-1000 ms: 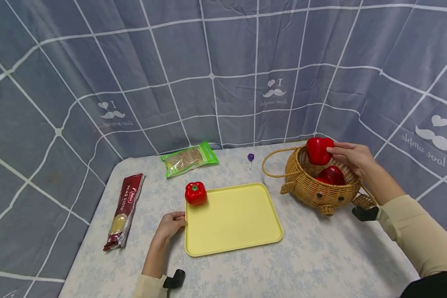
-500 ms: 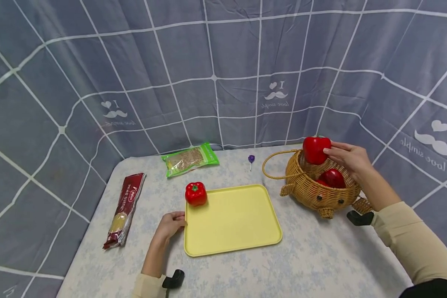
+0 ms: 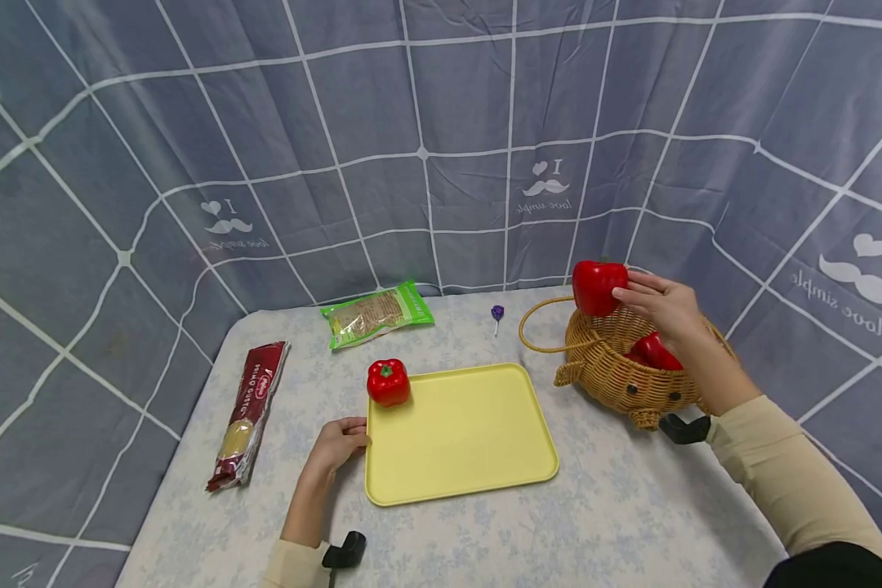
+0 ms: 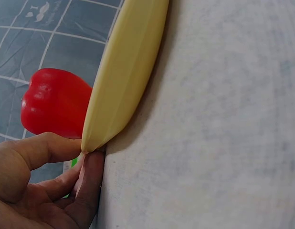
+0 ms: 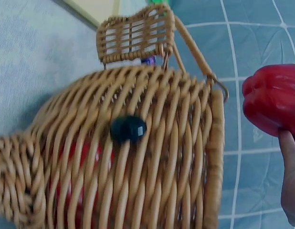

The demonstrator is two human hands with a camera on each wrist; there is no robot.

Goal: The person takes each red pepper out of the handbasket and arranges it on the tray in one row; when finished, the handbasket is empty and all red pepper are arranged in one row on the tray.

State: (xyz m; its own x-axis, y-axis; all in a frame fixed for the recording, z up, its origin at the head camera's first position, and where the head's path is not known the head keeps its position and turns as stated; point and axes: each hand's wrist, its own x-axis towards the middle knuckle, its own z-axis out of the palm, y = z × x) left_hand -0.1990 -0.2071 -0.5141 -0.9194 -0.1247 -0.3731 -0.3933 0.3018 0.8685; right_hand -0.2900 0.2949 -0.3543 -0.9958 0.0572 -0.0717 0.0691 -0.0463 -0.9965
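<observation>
My right hand (image 3: 661, 306) pinches a red bell pepper (image 3: 597, 287) just above the far left rim of a wicker basket (image 3: 610, 380). In the right wrist view the same bell pepper (image 5: 276, 98) hangs clear of the basket's edge, with fingers on it. More red produce (image 3: 654, 353) lies inside the basket, partly hidden. At the left edge of a yellow tray (image 3: 459, 441), my left hand (image 3: 332, 445) pinches the rim between thumb and fingers, as the left wrist view shows. Another red bell pepper (image 3: 388, 382) sits on the tray's back left corner.
A maroon pasta packet (image 3: 250, 416) lies at the left of the table. Toward the back are a green-edged packet (image 3: 378, 316) and a purple lollipop (image 3: 497, 314). The basket's loop handle (image 3: 536, 331) sticks out leftward. A grey curtain (image 3: 367, 122) surrounds the table behind.
My right hand has lifted the bell pepper up and leftward from over the basket's middle to its left rim. The left hand and tray stay where they were.
</observation>
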